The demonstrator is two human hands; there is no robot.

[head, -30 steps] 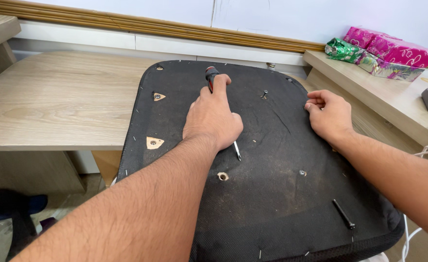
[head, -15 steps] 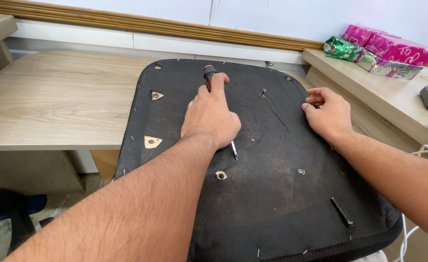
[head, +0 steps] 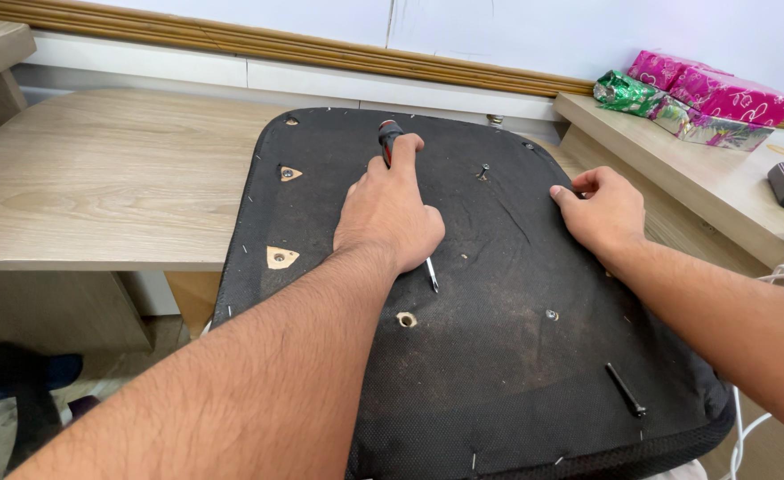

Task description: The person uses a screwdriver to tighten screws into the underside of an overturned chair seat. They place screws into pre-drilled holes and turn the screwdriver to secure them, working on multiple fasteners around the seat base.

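Your left hand sits in the middle of the frame, fingers wrapped closed around a screwdriver. Its red-and-black handle pokes out above your knuckles toward the top of the picture, and the thin metal tip shows below your wrist, lying on the black seat base. Your right hand, centre right, is loosely curled and rests on the fabric near the seat's right edge; from this angle you cannot tell whether its fingertips pinch anything small.

The seat base fills the lower middle of the frame, lying flat across the wooden desk and overhanging it toward you. It looks like a stiff board under rough cloth: probably fairly heavy, not fragile, not slippery. Take it by its rounded rim rather than the cloth.

The screwdriver should be light and rigid; hold it by the fat handle. A loose black bolt lies at lower right and could roll.
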